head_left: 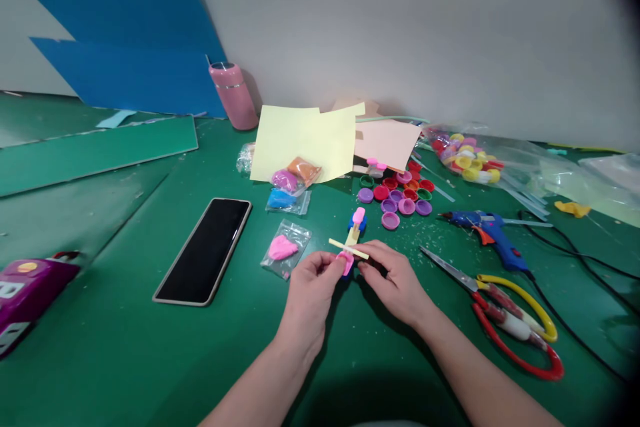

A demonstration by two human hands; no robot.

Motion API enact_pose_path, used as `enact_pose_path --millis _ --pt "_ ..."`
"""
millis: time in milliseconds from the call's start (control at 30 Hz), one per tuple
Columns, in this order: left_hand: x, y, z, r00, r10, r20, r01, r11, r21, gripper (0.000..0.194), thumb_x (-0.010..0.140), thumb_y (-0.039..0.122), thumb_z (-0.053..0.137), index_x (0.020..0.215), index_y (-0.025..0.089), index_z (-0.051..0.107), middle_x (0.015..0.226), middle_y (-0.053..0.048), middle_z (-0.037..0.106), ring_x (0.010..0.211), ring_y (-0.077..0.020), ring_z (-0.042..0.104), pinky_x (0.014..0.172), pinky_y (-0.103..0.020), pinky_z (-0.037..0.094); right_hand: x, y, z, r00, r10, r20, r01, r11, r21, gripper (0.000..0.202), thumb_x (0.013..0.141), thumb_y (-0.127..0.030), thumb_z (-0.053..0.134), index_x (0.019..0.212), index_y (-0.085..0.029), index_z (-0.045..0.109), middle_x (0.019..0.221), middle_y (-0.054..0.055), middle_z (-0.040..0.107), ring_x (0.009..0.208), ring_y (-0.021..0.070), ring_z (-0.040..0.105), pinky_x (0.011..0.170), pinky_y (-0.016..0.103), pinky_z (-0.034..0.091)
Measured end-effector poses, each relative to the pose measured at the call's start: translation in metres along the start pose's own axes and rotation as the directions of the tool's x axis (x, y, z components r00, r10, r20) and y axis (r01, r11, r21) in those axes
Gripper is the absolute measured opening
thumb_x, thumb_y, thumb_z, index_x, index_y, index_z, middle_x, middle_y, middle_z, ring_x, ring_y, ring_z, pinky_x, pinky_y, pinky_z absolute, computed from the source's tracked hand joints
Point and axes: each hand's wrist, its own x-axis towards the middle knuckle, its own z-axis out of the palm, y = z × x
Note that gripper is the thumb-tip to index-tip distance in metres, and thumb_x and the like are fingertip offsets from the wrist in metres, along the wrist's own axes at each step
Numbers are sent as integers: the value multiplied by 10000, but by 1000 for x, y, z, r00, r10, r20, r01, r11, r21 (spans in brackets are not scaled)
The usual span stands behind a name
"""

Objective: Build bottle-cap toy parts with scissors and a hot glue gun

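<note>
A small craft model (352, 237) points away from me over the green table, with a pale yellow body, a crosswise stick, blue round parts and pink pieces at both ends. My left hand (314, 280) pinches its near end, the thumb pressing on the pink piece (346, 261). From the other side my right hand (397, 281) is closed on the near end by the pale stick (349, 249); its fingertips are partly hidden. Left of the model lies a clear bag with pink clay (283, 247). Beyond it are several coloured bottle caps (395, 195).
A blue glue gun (493, 233) with its cord and large scissors (500, 313) lie at the right. On the left are a phone (205, 252) and a purple object (33, 297). A pink bottle (233, 97), yellow sheets (305, 137) and a bag of caps (470, 157) stand farther back.
</note>
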Motion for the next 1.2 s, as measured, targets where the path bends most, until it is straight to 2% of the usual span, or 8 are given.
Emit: enact_pose_path --millis 300,633,900,1100,1200 --pt "-2 3 0 1000 8 10 -8 1000 -16 176 611 268 691 579 138 577 511 60 495 436 -48 321 429 -206 221 -3 -6 1 1000 13 -11 -13 1000 -9 244 809 -183 504 1032 -188 604 889 51 584 694 147 544 646 260 449" --pt "-3 4 2 1000 4 -1 -4 1000 -12 168 603 265 694 583 130 595 500 56 509 437 -45 329 433 -204 226 -3 -6 1 1000 2 -14 -2 1000 -1 258 809 -166 502 1047 -191 599 892 50 573 684 140 539 642 253 453" --pt "-3 3 2 1000 9 -14 -9 1000 -6 162 599 259 697 575 133 598 492 54 516 437 -46 342 430 -199 236 -4 -6 2 1000 -11 -17 11 1000 12 251 835 -175 472 1037 -215 616 882 49 572 778 165 567 718 281 463" --pt "-2 3 2 1000 15 -18 -15 1000 0 169 582 267 705 564 133 605 482 50 511 426 -47 340 421 -200 235 -4 -7 2 999 -9 -44 9 1000 12 237 825 -192 479 1017 -214 617 870 47 579 757 168 563 699 280 456" --pt "-2 3 2 1000 20 -18 -20 1000 4 176 580 275 705 559 133 604 481 50 507 413 -45 327 419 -203 235 -5 -6 4 997 3 -77 -2 1000 14 236 816 -200 482 1024 -206 593 850 43 571 700 154 546 640 261 451"
